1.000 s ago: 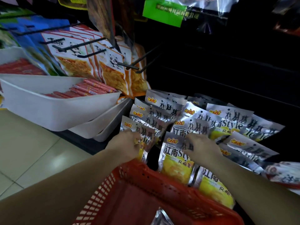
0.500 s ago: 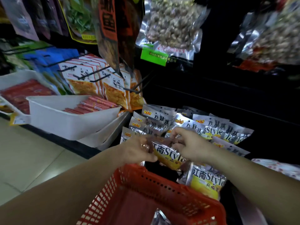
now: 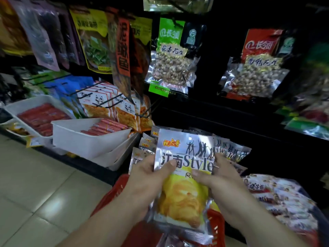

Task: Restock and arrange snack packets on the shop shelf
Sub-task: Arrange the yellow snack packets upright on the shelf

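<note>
head view: a person holds one silver-and-yellow snack packet (image 3: 185, 193) upright in both hands, low in the frame toward 6 o'clock.
left grip (image 3: 147, 180): curled round the packet's 9 o'clock edge, thumb (image 3: 170, 164) pressed flat on the front.
right grip (image 3: 219, 182): curled round the 3 o'clock edge, thumb on the front, fingers hidden behind the foil.
held packet: raised above the red basket (image 3: 216, 222), in front of the shelf stack.
shelf stack (image 3: 231, 151): matching silver packets overlap on the low shelf from 10 to 2 o'clock of the held one, partly hidden by it.
red basket: under the forearms at 6 o'clock, with mesh wall showing on both sides.
white tray (image 3: 85, 139): at 9 o'clock, holding red sausage sticks (image 3: 106, 126).
panda packets (image 3: 106, 104): hanging on hooks at 10 o'clock.
peanut bags (image 3: 170, 68): hanging at 12 and 2 o'clock, one green-topped, one red-topped.
red-and-white packets (image 3: 277, 196): on the shelf at 4 o'clock, blurred.
</note>
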A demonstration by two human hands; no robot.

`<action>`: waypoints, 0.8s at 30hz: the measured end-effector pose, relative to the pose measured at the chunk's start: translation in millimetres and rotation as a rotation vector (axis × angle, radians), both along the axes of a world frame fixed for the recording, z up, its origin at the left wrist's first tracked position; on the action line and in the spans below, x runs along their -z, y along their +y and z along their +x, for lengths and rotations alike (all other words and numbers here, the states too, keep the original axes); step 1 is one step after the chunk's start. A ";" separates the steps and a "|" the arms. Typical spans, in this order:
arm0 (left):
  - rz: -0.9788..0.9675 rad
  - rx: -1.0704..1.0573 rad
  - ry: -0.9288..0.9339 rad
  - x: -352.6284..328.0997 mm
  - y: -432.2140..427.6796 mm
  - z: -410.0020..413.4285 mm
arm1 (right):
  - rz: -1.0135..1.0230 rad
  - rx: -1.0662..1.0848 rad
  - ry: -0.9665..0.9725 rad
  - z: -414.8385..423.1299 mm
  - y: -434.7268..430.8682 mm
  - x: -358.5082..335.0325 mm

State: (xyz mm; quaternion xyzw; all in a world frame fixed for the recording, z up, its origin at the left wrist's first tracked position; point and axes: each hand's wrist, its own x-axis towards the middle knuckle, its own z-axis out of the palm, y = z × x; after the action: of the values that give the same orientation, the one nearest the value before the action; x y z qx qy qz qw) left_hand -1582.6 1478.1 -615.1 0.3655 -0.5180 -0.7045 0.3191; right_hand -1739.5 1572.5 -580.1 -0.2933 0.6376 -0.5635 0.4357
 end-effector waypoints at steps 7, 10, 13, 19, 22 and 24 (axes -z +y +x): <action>-0.024 -0.048 0.055 -8.8 2.8 1.4 | -0.115 0.117 0.158 -4.5 -1.4 -2.2; -0.051 -0.107 0.030 -3.7 -0.3 0.1 | -0.135 0.135 0.145 -4.2 -5.4 -3.2; -0.118 -0.130 0.016 -13.5 5.4 -1.4 | -0.118 0.197 0.162 -9.2 -10.3 3.5; -0.291 0.227 -0.143 -8.7 4.9 7.0 | -0.119 0.307 0.182 -18.6 -18.0 7.7; -0.295 0.235 -0.097 -7.1 5.8 7.0 | -0.066 0.191 0.138 -24.4 -20.5 10.1; -0.336 0.112 -0.074 -7.6 2.9 7.6 | -0.037 0.004 0.031 -27.9 -18.7 9.7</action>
State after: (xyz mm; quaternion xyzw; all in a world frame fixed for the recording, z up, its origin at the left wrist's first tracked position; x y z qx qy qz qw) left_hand -1575.0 1481.0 -607.5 0.3030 -0.6594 -0.6108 0.3168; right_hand -1767.4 1553.8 -589.8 -0.3087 0.6344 -0.5716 0.4189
